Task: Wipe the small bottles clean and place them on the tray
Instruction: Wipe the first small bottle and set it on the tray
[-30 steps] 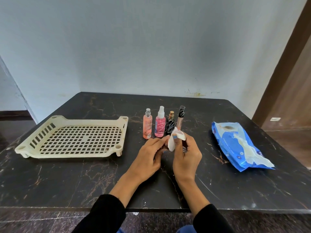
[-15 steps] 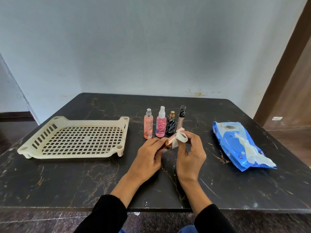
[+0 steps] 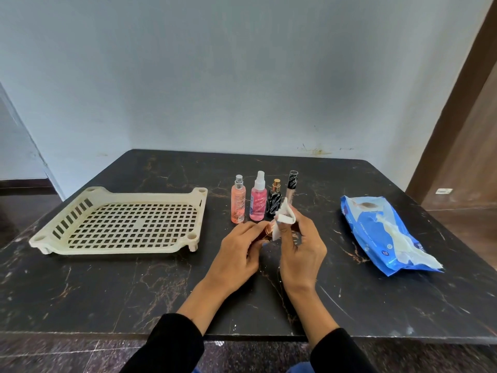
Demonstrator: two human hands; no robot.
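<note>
Small copper-coloured bottle (image 3: 267, 230) is held above the desk (image 3: 134, 286), between both hands, just in front of the row of standing bottles. Left hand (image 3: 239, 254) grips it at one end, fingers curled round it; most of the bottle is hidden by the fingers. Right hand (image 3: 301, 251) pinches a folded white wipe (image 3: 284, 218) against the bottle's other end, fingers bent round the cloth.

Handling, judged: bottle looks light, rigid, with a glossy metallic skin. Likely slippery once damp from the wipe. Hold across the body with thumb opposite fingers, not by the cap alone, since a cap may pull off. Whether it is glass under the finish cannot be told.

Waiting in the row: orange spray bottle (image 3: 238, 202), pink spray bottle (image 3: 258, 201), black bottle with a gold cap (image 3: 274, 201), slim tube with a dark cap (image 3: 291, 187). All upright, close together, narrow-based; the tall ones look easy to tip, so take each low on the body.

Cream slotted tray (image 3: 118, 195) sits well to the left, nothing on it. Open slots may catch narrow bases; lying bottles down may be safer. Blue wipe pack (image 3: 376, 227) lies to the right.
</note>
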